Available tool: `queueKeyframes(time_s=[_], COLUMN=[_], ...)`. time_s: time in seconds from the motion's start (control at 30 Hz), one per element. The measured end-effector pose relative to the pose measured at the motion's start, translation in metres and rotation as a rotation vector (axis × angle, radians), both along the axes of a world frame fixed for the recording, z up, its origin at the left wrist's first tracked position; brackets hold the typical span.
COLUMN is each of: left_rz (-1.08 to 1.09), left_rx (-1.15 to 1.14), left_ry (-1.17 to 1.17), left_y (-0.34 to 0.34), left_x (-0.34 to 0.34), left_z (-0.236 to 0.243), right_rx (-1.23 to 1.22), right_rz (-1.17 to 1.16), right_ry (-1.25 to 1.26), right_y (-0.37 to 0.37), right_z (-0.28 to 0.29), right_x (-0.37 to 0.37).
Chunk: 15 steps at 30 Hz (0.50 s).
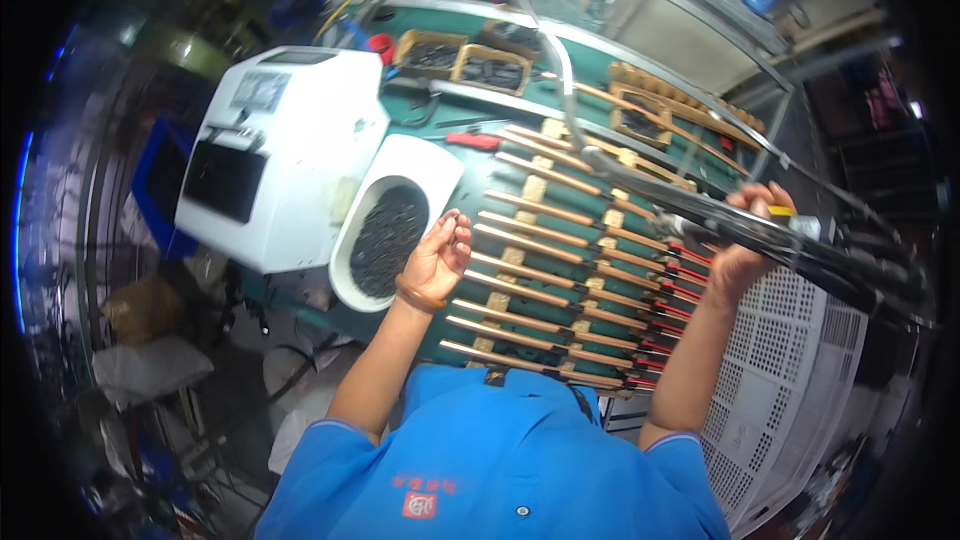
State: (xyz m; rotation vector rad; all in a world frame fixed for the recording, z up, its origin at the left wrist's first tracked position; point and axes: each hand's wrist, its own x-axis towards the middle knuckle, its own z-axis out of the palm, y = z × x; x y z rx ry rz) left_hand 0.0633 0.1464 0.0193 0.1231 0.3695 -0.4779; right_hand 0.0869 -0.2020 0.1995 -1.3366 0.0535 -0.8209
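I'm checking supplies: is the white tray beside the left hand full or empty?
Not empty: small dark pieces cover much of the white tray, while its upper end shows bare.

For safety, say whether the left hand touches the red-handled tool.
Apart: the head view shows green tabletop between the left hand and the red-handled tool.

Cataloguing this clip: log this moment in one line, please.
Left hand: curled, near white tray | right hand: gripping tool | rods: side by side
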Motion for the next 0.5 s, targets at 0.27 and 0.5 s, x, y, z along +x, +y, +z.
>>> queueKeyframes(time_s=[0.27,0.5], left_rz=[-0.362,-0.171], left_rx=[0.543,1.536], left_ry=[-0.164,-1.039], left_y=[-0.144,-0.215], left_x=[0.084,0.170], left_z=[0.017,-0.072], right_rx=[-0.071,0.086], right_rz=[0.021,0.100], right_ry=[-0.183,-0.101], right_y=[-0.039,-0.028], right_z=[-0.021,-0.005], right_x=[0.102,0.109])
